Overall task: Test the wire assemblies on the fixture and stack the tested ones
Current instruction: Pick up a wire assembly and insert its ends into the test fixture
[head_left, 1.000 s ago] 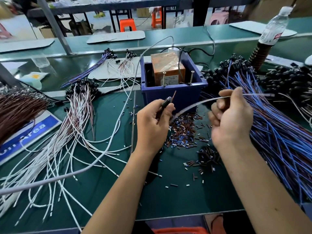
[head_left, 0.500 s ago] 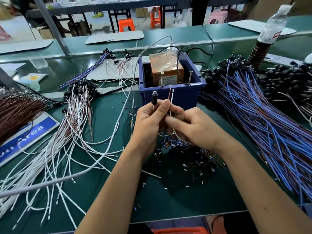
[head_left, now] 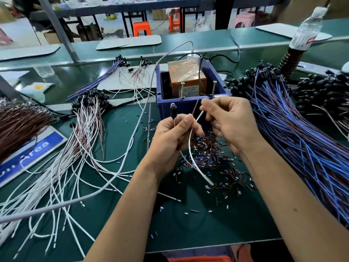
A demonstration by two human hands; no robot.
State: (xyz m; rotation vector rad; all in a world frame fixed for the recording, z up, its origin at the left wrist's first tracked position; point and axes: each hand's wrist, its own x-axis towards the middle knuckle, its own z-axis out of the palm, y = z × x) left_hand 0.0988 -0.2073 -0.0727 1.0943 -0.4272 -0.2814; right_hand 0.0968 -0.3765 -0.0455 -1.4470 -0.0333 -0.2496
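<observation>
Left of the blue bin (head_left: 190,108), on the green bench (head_left: 207,224), white and brown wire assemblies (head_left: 83,133) lie fanned out, probably the tested stack. Just in front of the bin, the left hand (head_left: 173,137) curls round 1 wire assembly (head_left: 192,148), its black capped end (head_left: 172,111) upright above the fist. The right hand (head_left: 229,125) pinches the white lead's tip between its fingers (head_left: 206,108), just below the bin's 2 upright screws (head_left: 214,88). The leads look light, limp and thin, likely to kink; best held near the ends. Right of the bin sprawls the blue bundle (head_left: 302,144).
</observation>
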